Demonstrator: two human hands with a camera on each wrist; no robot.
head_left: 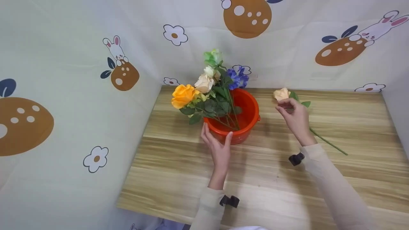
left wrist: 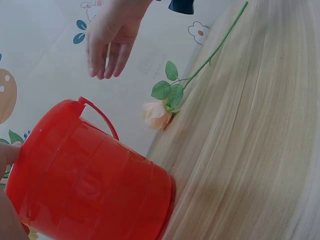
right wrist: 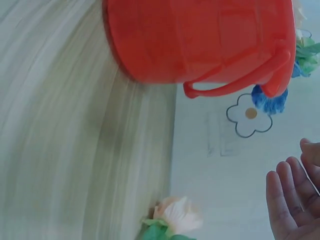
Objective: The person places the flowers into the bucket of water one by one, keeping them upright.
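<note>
A red bucket (head_left: 250,127) stands upright on the table. My left hand (head_left: 219,153) holds its near left side, fingers along the wall and thumb at the front; in the left wrist view the thumb (left wrist: 9,152) lies at the rim. Artificial flowers lean out of the bucket: an orange rose (head_left: 183,96), a cream rose (head_left: 204,83), a green flower (head_left: 214,58) and a blue flower (head_left: 237,78). A peach rose (head_left: 281,94) lies on the table to the right, its green stem (head_left: 329,142) pointing toward me. Above it my right hand (head_left: 295,118) hovers, holding nothing, fingers loosely bent.
The wood-patterned table (head_left: 172,172) meets a printed cloth wall (head_left: 297,73) at the back. Another cloth wall (head_left: 73,127) rises on the left. The bucket's red handle (right wrist: 235,87) hangs down on its right side.
</note>
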